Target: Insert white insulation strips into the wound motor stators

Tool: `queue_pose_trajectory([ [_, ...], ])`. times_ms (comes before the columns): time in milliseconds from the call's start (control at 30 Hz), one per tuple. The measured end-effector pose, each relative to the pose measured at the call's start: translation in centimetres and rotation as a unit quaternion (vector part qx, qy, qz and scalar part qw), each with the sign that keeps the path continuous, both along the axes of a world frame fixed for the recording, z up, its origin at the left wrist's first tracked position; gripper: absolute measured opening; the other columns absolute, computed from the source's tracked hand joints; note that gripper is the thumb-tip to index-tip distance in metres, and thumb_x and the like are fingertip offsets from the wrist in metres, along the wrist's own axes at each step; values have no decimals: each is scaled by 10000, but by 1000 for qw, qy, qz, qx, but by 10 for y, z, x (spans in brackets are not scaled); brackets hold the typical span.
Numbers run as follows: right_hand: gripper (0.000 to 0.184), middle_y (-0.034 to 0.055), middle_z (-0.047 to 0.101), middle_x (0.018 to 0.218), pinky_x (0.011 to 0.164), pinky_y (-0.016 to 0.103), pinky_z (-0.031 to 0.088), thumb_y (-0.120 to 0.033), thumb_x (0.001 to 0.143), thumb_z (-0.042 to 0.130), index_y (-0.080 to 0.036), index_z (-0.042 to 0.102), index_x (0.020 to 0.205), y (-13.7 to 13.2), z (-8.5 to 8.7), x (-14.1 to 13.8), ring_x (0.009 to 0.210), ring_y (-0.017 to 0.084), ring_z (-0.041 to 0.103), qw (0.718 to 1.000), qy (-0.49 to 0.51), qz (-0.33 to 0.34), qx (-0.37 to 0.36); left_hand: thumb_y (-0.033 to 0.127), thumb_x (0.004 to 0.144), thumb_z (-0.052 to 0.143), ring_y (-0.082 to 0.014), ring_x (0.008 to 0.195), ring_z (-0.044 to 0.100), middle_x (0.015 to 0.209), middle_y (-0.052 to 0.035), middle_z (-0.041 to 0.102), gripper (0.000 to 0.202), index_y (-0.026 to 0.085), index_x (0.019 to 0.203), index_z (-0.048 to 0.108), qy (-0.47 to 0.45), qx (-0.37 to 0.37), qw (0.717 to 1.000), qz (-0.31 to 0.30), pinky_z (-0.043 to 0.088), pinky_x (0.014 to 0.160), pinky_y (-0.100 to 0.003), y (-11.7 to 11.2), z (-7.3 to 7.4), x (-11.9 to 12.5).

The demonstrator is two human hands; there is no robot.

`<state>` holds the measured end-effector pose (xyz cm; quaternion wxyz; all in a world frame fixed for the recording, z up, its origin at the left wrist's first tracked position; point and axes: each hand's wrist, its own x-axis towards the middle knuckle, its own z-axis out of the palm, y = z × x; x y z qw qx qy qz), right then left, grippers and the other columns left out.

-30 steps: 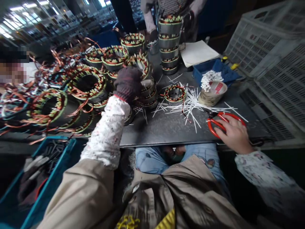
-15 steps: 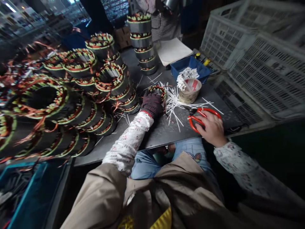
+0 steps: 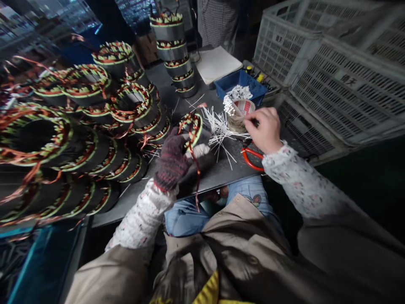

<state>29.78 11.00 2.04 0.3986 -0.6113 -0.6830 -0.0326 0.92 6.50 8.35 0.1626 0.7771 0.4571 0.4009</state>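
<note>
My left hand point(image 3: 174, 158), in a dark knit glove, grips a small wound stator point(image 3: 192, 126) tilted on its side above the table's front edge, with copper leads hanging from it. My right hand point(image 3: 264, 128), bare, reaches to a tape roll point(image 3: 242, 110) full of white tubes, fingers pinched at its rim; what they hold is too small to make out. Red-handled scissors point(image 3: 250, 158) lie on the table under my right wrist. Loose white tubes point(image 3: 218, 126) are scattered between the stator and the roll.
Many wound stators point(image 3: 79, 122) are piled over the left of the dark table point(image 3: 215, 173), and a stack point(image 3: 172, 50) rises at the back. A blue tray point(image 3: 240, 82) and white sheet point(image 3: 217, 63) sit behind. White crates point(image 3: 332, 71) stand right. A person point(image 3: 218, 21) stands beyond.
My left hand lifted the small stator off the table and tilted it toward me. My right hand left the scissors and moved up to the tape roll.
</note>
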Motion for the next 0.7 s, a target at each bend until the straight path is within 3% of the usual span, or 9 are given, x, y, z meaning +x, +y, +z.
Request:
queue_pose_trajectory([
  [67,150,118,680,992,942,571,489,-321,934,606,-205,697,908,28,4,-9,1061,333,594,1000,-3,-1,11,536,855,747,-281,1126,692,1004,-39,779,306,261,989,758,28,13,999,-31,491,1131,-566,-27,-1,-6],
  [167,184,104,689,992,944,553,492,-351,947,621,-183,684,909,55,3,-15,1060,305,601,1000,-5,6,17,527,882,718,-279,1065,708,915,-49,776,308,248,1005,765,124,33,989,-68,489,1142,-558,-52,-21,-17],
  [300,198,94,697,992,963,468,505,-311,1002,558,-149,631,914,53,11,-10,1047,232,622,1000,-5,9,-4,539,933,605,-265,828,706,747,-84,713,388,181,907,752,265,107,956,-64,471,1154,-610,-66,-53,-33],
  [400,83,104,712,1046,859,360,555,-221,1002,540,-180,566,934,25,26,-14,903,155,653,996,82,26,-9,475,945,609,-250,886,712,854,-92,738,352,166,1053,737,254,129,957,-58,481,1165,-564,-70,-62,-39],
  [467,45,105,719,1132,714,313,572,-210,1021,479,-222,515,995,-4,33,-26,772,115,655,980,181,81,4,441,961,610,-230,990,721,971,-73,762,331,197,1161,710,196,105,973,-58,458,1193,-526,-71,-61,-39],
  [533,55,87,725,1173,643,320,585,-242,1038,429,-261,481,1031,-40,34,-44,765,127,690,952,260,160,33,461,973,605,-223,1068,719,1031,-51,774,306,230,1141,714,148,72,985,-51,433,1212,-507,-72,-58,-35],
  [600,48,73,747,1121,779,394,629,-254,1015,468,-267,504,987,-76,28,-64,964,196,739,933,261,241,65,505,961,621,-230,1085,720,1053,-41,780,313,242,1096,725,136,56,989,-26,419,1220,-502,-73,-59,-30],
  [700,87,73,767,1063,915,479,618,-221,958,490,-255,543,898,-123,9,-84,1111,252,723,911,144,376,87,485,957,635,-232,1036,727,1064,-38,782,318,238,1144,710,167,76,983,15,398,1230,-536,-79,-64,-24],
])
